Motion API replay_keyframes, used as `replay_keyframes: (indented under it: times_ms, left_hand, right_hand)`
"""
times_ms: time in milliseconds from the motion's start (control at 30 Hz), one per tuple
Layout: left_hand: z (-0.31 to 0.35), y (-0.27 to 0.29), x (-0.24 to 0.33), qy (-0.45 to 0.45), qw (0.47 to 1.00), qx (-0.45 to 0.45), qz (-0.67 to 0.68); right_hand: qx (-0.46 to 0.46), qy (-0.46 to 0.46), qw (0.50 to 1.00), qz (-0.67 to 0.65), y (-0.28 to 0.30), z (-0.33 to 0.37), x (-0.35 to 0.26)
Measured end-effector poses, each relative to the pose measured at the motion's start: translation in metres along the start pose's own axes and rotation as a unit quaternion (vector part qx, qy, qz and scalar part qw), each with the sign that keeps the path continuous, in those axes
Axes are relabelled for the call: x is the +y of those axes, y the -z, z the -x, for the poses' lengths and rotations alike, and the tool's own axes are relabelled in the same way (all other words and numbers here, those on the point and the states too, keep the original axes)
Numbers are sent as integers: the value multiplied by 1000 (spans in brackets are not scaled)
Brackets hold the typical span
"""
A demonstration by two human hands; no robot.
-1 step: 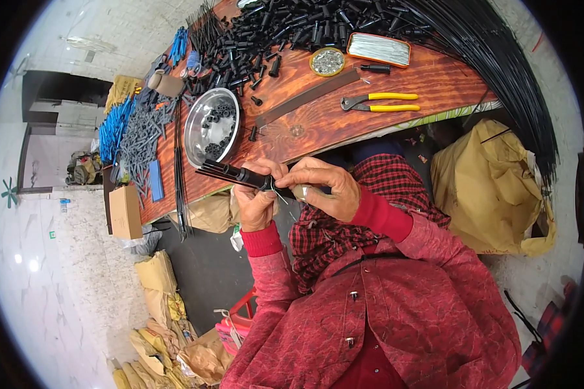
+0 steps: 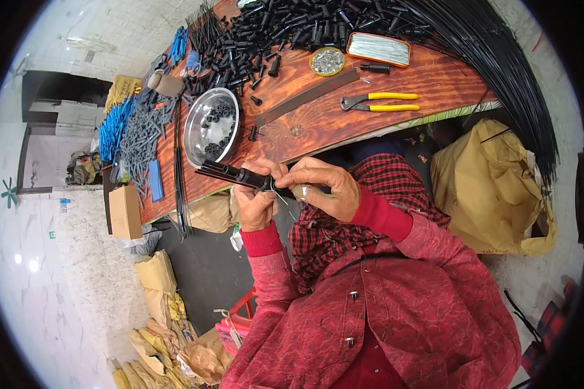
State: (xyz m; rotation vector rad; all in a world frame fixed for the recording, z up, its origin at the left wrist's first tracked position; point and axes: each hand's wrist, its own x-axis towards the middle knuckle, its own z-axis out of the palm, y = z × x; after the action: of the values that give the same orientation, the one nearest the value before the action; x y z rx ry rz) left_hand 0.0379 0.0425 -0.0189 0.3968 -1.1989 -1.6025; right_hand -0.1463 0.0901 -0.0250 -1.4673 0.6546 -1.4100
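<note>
1. Both hands in use: left hand (image 2: 256, 206) and right hand (image 2: 326, 188) brought together above the lap, just off the near edge of the wooden table (image 2: 318, 123). Kept close to the body, likely for a better look at fine work.
2. Left fingers wrapped around a black tube (image 2: 252, 178), gripping it firmly enough, seemingly, to steady it. Tilted, with thin black rods (image 2: 215, 170) jutting leftward, presumably to leave the opposite end within reach of the right fingers.
3. Right thumb and forefinger pinched together at that end, apparently on a pale strand (image 2: 274, 187) (exact contact too small to be sure of). Greyish patch (image 2: 300, 192) on the thumb, too blurred to name.
4. Clear bowl (image 2: 194, 142) of short black pieces standing near the rod tips, probably for easy picking.
5. Yellow-handled pliers (image 2: 386, 96) lying flat, handles pointing right, perhaps to suit a right-hand reach.
6. Orange-rimmed tray (image 2: 409, 57) of pale wires and round dish (image 2: 312, 63) of metal bits set farther back, likely to stop small stock scattering.
7. Dark bar (image 2: 307, 97) lying slantwise between bowl and pliers; purpose impossible to tell. Heap of black parts (image 2: 305, 26) massed beyond, perhaps to spare the near boards.
</note>
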Motion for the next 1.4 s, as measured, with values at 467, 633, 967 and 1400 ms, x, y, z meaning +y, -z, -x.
replay_keyframes:
  times_ms: [467, 633, 967, 1400]
  left_hand:
    - [11, 21, -5, 5, 999, -26, 44]
    - [19, 25, -10, 2, 999, 26, 41]
    - [9, 20, -10, -3, 997, 3, 75]
    - [-5, 11, 1, 8, 997, 62, -38]
  right_hand:
    - [16, 28, 999, 15, -14, 5, -7]
    - [11, 31, 998, 50, -18, 8, -7]
    - [32, -5, 999, 19, -16, 7, -3]
    - [32, -71, 997, -7, -6, -3, 6]
